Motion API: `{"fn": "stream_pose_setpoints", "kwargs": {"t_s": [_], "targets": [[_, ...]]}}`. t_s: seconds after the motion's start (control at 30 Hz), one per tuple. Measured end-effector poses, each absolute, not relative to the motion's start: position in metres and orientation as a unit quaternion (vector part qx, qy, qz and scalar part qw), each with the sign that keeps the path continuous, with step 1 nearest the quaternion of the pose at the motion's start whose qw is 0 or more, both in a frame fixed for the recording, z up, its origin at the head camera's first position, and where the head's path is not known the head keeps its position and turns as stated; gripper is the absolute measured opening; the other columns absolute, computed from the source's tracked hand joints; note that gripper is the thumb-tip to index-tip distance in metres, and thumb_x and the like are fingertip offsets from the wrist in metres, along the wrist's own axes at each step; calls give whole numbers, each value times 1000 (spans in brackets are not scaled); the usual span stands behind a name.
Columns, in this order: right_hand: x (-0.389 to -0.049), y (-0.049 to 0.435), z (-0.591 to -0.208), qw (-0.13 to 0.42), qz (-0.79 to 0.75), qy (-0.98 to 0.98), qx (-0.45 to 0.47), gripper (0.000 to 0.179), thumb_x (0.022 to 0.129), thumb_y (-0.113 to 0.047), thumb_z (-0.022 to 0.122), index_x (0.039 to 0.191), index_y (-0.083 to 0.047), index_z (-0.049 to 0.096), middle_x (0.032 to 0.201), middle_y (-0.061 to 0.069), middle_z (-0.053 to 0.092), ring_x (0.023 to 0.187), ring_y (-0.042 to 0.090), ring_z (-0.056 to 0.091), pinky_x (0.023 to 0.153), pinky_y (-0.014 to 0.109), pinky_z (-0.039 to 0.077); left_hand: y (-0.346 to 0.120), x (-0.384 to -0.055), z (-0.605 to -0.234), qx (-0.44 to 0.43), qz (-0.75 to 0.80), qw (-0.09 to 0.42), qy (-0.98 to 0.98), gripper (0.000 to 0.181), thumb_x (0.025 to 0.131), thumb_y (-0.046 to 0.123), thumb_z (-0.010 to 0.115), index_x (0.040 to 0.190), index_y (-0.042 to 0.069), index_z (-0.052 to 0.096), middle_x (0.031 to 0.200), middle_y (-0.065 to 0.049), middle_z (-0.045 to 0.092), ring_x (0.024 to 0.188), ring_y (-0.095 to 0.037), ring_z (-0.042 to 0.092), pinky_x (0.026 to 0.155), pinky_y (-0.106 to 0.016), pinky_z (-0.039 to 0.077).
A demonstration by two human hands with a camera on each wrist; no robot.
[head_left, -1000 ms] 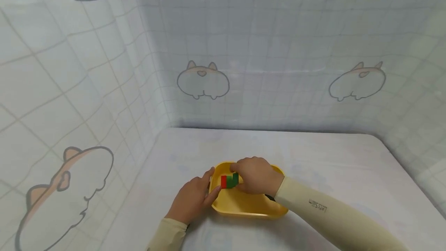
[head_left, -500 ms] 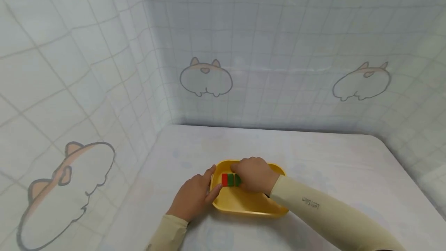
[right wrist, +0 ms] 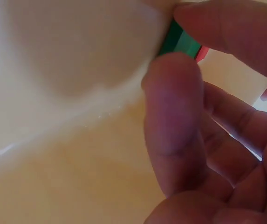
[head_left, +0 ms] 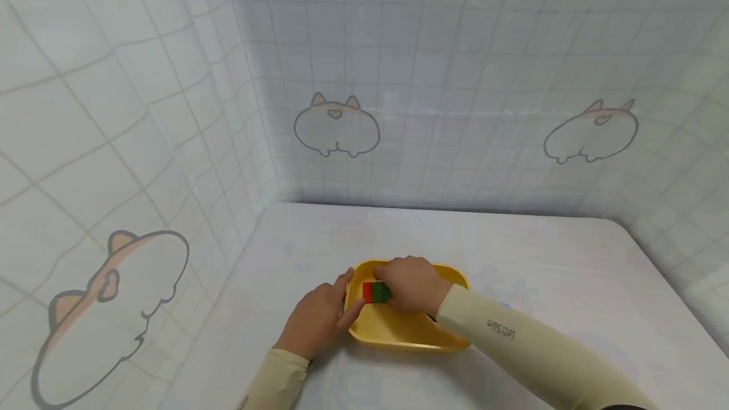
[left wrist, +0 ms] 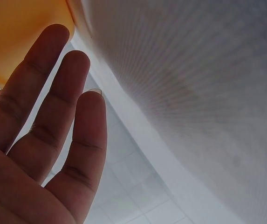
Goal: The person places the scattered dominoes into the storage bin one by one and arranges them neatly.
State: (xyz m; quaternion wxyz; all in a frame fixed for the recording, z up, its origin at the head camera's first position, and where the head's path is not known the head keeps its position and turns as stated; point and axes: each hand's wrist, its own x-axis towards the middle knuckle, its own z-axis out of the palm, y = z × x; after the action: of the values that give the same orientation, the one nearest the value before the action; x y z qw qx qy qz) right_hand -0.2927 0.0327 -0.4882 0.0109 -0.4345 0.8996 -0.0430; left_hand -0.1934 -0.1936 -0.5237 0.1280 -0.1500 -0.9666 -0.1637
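A yellow tray (head_left: 398,334) lies on the table; inside it, a red block (head_left: 367,292) stands at the left end of a short row of green blocks (head_left: 378,292). My right hand (head_left: 414,285) reaches over the tray and pinches the green block at the row's right end, which it partly covers. In the right wrist view, green (right wrist: 182,42) shows between thumb and finger, with a bit of red block (right wrist: 202,53) behind. My left hand (head_left: 319,318) rests at the tray's left side, its fingers (left wrist: 70,74) nearly straight and spread beside the tray wall (left wrist: 21,37).
The table (head_left: 541,271) has a pale cover. White grid-patterned cloth (head_left: 455,55) with drawn animals hangs behind and at both sides.
The rightmost green block, offset a second ago and standing apart with a gap half a second ago, now sits against the other green block. The left hand stays at the tray's left side.
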Motion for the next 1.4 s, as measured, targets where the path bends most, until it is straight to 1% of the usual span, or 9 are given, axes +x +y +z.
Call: {"fn": "stream_pose_setpoints", "kwargs": {"t_s": [0.2, 0.47, 0.57, 0.73, 0.87, 1.03, 1.13, 1.27, 1.4], "targets": [[-291, 36, -486, 19, -53, 907, -418, 24, 86, -27, 88, 100, -20, 70, 74, -14, 55, 63, 12, 52, 59, 29, 47, -192, -197, -523, -160, -160, 131, -965, 72, 106, 62, 52, 156, 11, 50, 71, 11, 44, 66, -9, 46, 65, -30, 48], [-285, 26, -488, 9, -51, 904, -424, 19, 89, -28, 84, 98, -22, 69, 73, -14, 54, 62, 11, 50, 58, 28, 46, -204, -194, -530, -135, -171, 124, -968, 72, 105, 62, 53, 156, 11, 50, 71, 10, 46, 65, -9, 46, 65, -32, 50], [-282, 27, -483, -1, -49, 907, -418, 25, 88, -31, 84, 107, -21, 72, 81, -13, 60, 66, 11, 54, 59, 30, 49, -209, -192, -532, -134, -173, 133, -967, 72, 105, 61, 54, 155, 10, 50, 72, 11, 47, 66, -9, 47, 65, -32, 51], [-273, 44, -465, -32, -97, 914, -393, 43, 88, -35, 84, 126, -18, 74, 108, -5, 74, 83, 14, 66, 70, 35, 57, -213, -193, -532, -132, -174, 129, -967, 74, 105, 62, 53, 157, 10, 49, 73, 10, 50, 68, -10, 50, 68, -33, 53], [-268, 64, -451, -72, -155, 911, -376, 41, 88, -38, 84, 123, -18, 74, 111, -6, 74, 89, 14, 69, 72, 35, 57, -216, -193, -530, -126, -174, 121, -969, 74, 104, 63, 54, 157, 11, 49, 77, 8, 54, 70, -11, 53, 71, -35, 55], [-270, 92, -445, -124, -199, 903, -360, 37, 88, -35, 85, 120, -18, 74, 108, -6, 75, 85, 14, 68, 69, 32, 54, -221, -195, -530, -128, -177, 129, -967, 75, 105, 63, 53, 157, 10, 48, 76, 8, 53, 69, -11, 51, 70, -35, 54], [-269, 112, -444, -143, -223, 903, -338, 36, 89, -34, 85, 120, -20, 75, 106, -7, 74, 72, 8, 63, 65, 30, 53, -223, -195, -532, -130, -175, 131, -967, 77, 105, 66, 48, 158, 10, 48, 74, 9, 50, 68, -12, 50, 67, -34, 53], [-262, 143, -442, -144, -269, 906, -292, 33, 89, -34, 86, 118, -24, 75, 106, -13, 73, 59, 3, 54, 56, 28, 50, -224, -195, -532, -131, -176, 127, -967, 76, 105, 65, 48, 158, 10, 47, 73, 9, 49, 67, -12, 49, 67, -34, 52], [-251, 173, -447, -130, -283, 918, -244, 31, 89, -32, 87, 117, -25, 74, 104, -15, 72, 57, 3, 54, 50, 27, 48, -225, -194, -530, -131, -175, 126, -968, 72, 106, 60, 54, 158, 10, 47, 75, 8, 51, 69, -12, 50, 68, -35, 53]]}}
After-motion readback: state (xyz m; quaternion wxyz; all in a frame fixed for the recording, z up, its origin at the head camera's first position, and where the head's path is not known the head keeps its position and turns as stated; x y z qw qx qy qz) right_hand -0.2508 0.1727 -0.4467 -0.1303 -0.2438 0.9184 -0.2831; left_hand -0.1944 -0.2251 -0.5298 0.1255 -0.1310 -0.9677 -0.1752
